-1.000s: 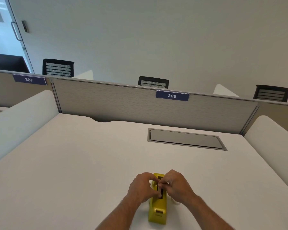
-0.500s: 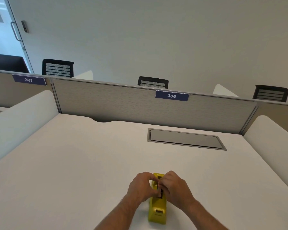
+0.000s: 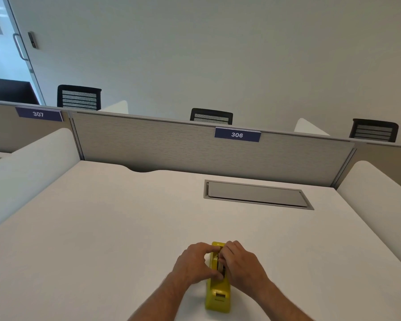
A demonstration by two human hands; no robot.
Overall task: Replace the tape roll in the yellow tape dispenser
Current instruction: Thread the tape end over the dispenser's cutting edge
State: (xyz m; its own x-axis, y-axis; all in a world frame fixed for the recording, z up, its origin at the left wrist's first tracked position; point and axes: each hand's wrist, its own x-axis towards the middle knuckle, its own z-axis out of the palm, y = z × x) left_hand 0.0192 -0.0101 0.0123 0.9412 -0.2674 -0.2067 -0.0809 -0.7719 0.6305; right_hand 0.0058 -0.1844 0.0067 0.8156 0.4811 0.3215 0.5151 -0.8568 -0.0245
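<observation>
Yellow tape dispenser (image 3: pixel 218 295) appeared rigid and heavy-based; left hand (image 3: pixel 195 262) and right hand (image 3: pixel 241 262) pinched its upper slot edges.

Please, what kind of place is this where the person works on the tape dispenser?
Probably a shared office or study room: numbered desk signs, 306 and 307, sit on a grey divider panel, with mesh chairs behind.

White bench (image 3: pixel 102 228) with a grey flap (image 3: pixel 257 195) set in it, boxed in by a grey divider (image 3: pixel 148 144) with tags 306 (image 3: pixel 237 134) and 307 (image 3: pixel 38 114). Three black mesh chairs (image 3: pixel 79 97) peek over it, plain pale wall (image 3: pixel 218 54) behind, glass door (image 3: pixel 0 42) far left. Soft even light.
</observation>
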